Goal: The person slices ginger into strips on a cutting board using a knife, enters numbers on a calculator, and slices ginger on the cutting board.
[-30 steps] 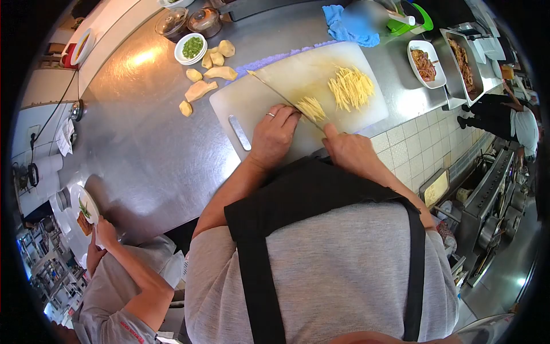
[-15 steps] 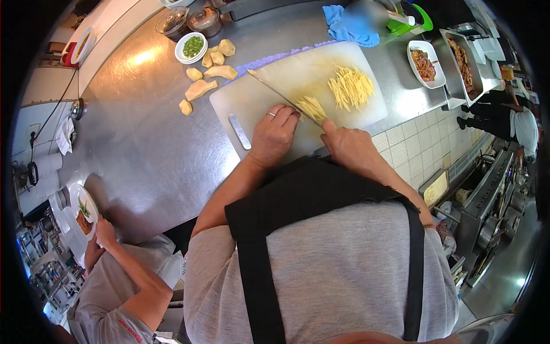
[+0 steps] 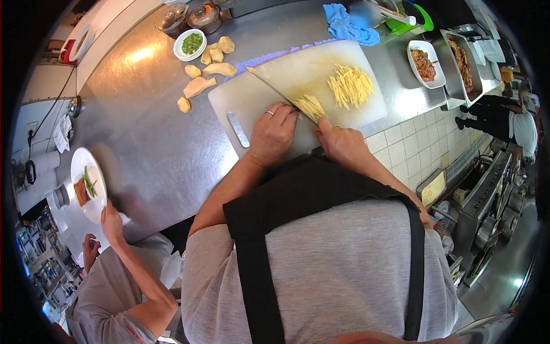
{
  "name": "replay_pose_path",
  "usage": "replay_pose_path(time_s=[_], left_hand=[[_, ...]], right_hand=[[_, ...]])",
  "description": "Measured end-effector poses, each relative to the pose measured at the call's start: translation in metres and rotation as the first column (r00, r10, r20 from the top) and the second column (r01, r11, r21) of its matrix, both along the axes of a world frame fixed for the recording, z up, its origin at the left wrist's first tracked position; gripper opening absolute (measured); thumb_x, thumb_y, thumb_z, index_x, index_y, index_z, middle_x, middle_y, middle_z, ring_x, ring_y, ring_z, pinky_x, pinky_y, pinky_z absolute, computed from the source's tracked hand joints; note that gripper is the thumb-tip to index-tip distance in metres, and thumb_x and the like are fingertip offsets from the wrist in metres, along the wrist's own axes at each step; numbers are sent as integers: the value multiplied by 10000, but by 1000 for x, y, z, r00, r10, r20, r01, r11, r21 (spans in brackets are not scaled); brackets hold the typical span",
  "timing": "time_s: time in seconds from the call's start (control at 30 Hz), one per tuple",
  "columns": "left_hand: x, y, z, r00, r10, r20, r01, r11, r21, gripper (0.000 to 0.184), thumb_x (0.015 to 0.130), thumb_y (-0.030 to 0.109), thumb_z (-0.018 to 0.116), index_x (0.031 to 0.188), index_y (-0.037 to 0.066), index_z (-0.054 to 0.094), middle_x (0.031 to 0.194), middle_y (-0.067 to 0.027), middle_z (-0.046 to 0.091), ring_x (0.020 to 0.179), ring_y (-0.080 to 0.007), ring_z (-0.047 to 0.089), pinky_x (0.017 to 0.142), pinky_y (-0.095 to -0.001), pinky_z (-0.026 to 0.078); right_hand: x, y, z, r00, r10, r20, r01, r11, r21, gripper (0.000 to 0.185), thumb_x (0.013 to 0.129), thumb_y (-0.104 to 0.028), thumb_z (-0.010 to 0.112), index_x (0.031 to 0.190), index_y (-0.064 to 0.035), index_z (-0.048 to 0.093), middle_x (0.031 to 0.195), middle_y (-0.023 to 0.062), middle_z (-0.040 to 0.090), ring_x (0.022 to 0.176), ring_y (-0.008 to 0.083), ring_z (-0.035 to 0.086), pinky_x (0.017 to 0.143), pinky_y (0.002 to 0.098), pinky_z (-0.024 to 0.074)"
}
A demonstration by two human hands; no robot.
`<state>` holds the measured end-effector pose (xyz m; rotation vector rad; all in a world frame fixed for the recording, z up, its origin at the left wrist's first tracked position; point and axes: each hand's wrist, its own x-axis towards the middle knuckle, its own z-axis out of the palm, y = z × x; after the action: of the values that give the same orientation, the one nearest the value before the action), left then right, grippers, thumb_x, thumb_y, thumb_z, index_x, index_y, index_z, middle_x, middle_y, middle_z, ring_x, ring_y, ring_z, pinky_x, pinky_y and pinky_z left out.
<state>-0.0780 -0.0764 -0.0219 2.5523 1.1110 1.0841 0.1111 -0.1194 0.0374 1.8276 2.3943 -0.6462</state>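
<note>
My right hand (image 3: 344,146) grips a kitchen knife (image 3: 269,84), its long blade slanting up and left across a white cutting board (image 3: 303,64). My left hand (image 3: 274,133), with a ring on one finger, rests on the board with curled fingertips against the blade's left side. Whatever lies beneath those fingers is hidden. Just right of the blade is a small pile of thin pale-yellow strips (image 3: 310,105), seemingly potato. A larger heap of strips (image 3: 350,86) lies farther right on the board. Several peeled potatoes (image 3: 199,86) sit on the counter, beyond the board's left edge.
Stacked white bowls with chopped greens (image 3: 191,43) stand behind the potatoes. A blue cloth (image 3: 350,28) lies at the back. To the right are a white dish (image 3: 424,64) and a steel tray (image 3: 476,92) of food. At left, a co-worker's hand (image 3: 112,225) holds a plate (image 3: 97,182).
The co-worker's plate has moved up and forward over the counter, and one of their hands has come off it. My hands and the knife have barely shifted.
</note>
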Motion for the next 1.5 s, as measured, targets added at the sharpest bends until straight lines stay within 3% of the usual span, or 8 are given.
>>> replay_pose_path(time_s=[0.27, 0.63, 0.73, 0.83, 0.93, 1.13, 1.33, 1.5], left_hand=[[-10, -6, 0, 992, -11, 127, 25, 994, -104, 181, 794, 4, 659, 971, -28, 677, 1021, -119, 654, 977, -295, 630, 848, -369, 521], [-9, -6, 0, 998, -61, 9, 61, 996, -63, 274, 741, -19, 616, 1009, -28, 666, 1038, -113, 653, 1017, -276, 620, 847, -348, 530], [-8, -6, 1, 998, -60, 12, 61, 996, -61, 263, 743, -18, 612, 1000, -26, 667, 1030, -112, 653, 1015, -276, 621, 847, -349, 530], [-10, -8, 2, 999, -53, 6, 53, 996, -73, 254, 749, -18, 610, 995, -23, 670, 1026, -110, 654, 1013, -274, 622, 847, -350, 529], [-9, -8, 3, 999, -44, 19, 45, 996, -82, 242, 756, -15, 611, 990, -23, 670, 1027, -110, 653, 1009, -274, 623, 849, -353, 527], [-9, -8, -1, 998, -39, 39, 42, 995, -88, 236, 752, -6, 628, 984, -19, 670, 1030, -109, 642, 1012, -277, 616, 848, -358, 525], [-10, -10, 2, 1000, -25, 3, 25, 996, -82, 280, 735, -6, 642, 1013, -6, 668, 1047, -96, 630, 1033, -280, 601, 852, -362, 522], [-10, -9, 2, 999, -30, -15, 29, 996, -84, 288, 742, -3, 632, 1028, -1, 667, 1055, -91, 632, 1036, -279, 600, 855, -360, 522]], right_hand=[[0, 2, -5, 999, 30, -12, -29, 997, 66, 134, 953, -179, 471, 937, -49, 441, 677, 182, 654, 638, 391, 665, 557, 522, 509], [-2, -8, 23, 996, 45, 78, -44, 999, -12, 108, 928, -144, 486, 932, -46, 442, 637, 179, 644, 601, 369, 668, 500, 490, 510], [1, -4, -13, 997, 70, 40, -75, 985, 155, 104, 924, -138, 495, 926, -50, 439, 614, 165, 639, 581, 359, 666, 491, 484, 509], [1, -1, 2, 998, 63, -18, -61, 990, 125, 106, 928, -145, 495, 923, -57, 436, 620, 171, 639, 590, 358, 668, 494, 481, 511], [0, -8, 25, 992, 51, 112, -50, 999, -12, 120, 935, -164, 496, 928, -58, 440, 619, 173, 636, 597, 363, 666, 509, 496, 510], [1, 2, -6, 998, 28, -53, -23, 995, 94, 159, 946, -202, 510, 931, -53, 454, 645, 174, 646, 608, 373, 661, 534, 515, 509], [-1, 1, -3, 999, 44, -22, -41, 992, 121, 141, 942, -180, 501, 928, -49, 452, 646, 175, 648, 613, 374, 662, 535, 502, 515], [-4, -5, 14, 997, 39, 64, -40, 999, 17, 95, 915, -132, 490, 918, -48, 446, 626, 177, 643, 594, 371, 665, 511, 491, 514]])
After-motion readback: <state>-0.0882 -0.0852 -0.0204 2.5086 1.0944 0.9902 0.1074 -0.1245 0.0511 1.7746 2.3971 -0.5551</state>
